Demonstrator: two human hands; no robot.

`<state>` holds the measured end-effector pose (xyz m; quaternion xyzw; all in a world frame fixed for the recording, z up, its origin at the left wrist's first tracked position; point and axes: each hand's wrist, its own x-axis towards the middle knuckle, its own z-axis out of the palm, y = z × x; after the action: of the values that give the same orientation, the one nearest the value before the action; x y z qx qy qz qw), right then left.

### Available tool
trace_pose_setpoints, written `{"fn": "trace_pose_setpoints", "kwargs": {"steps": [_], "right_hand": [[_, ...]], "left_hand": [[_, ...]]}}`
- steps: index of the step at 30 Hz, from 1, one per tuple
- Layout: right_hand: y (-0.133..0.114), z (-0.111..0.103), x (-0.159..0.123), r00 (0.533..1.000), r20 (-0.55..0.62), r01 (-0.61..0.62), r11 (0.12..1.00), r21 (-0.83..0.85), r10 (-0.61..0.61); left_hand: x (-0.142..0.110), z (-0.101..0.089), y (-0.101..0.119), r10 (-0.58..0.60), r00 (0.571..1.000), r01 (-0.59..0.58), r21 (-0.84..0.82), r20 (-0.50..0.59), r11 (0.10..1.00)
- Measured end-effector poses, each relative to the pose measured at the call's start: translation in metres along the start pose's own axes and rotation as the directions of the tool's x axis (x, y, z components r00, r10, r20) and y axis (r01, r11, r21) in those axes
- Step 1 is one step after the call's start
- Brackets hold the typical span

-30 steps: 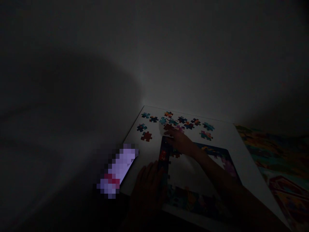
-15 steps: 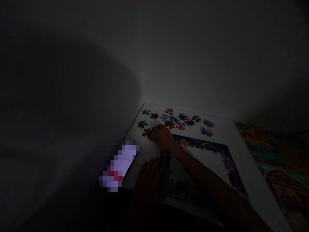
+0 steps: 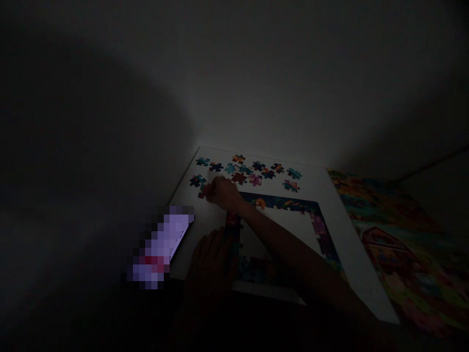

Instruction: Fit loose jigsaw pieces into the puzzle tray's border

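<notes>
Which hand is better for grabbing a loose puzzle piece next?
Probably the right hand: it is at a reddish-brown piece, close to the other loose pieces. The left hand rests farther from them, by the left side of the puzzle border.

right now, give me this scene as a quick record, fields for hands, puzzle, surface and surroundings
right hand: the right hand is at a reddish-brown piece; whether it is pinched or only touched is unclear
left hand: the left hand lies flat at the left side of the puzzle border
loose pieces: pieces scattered beyond the border
surface: white table
left side: bright screen, blurred out
right side: colourful picture
light: dim, near details dark
</notes>
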<state>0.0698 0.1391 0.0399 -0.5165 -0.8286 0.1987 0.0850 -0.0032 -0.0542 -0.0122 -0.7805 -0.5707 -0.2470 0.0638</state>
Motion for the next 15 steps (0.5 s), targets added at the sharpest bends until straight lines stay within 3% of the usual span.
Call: {"fn": "trace_pose_setpoints", "kwargs": {"steps": [4,7,15], "right_hand": [[-0.002,0.002,-0.002,1.0,-0.013,-0.017,0.995,0.098,0.018],[0.002,0.006,-0.003,0.999,-0.034,0.009,0.965,0.262,0.0],[0.039,-0.008,-0.023,0.989,-0.149,0.112,0.751,0.651,-0.018]], "left_hand": [[0.001,-0.001,0.0,0.02,1.0,-0.02,0.019,0.0,1.0],[0.001,-0.001,-0.001,0.025,1.0,-0.025,0.023,0.008,0.999],[0.0,0.0,-0.002,0.042,0.999,-0.042,0.035,0.015,0.998]]}}
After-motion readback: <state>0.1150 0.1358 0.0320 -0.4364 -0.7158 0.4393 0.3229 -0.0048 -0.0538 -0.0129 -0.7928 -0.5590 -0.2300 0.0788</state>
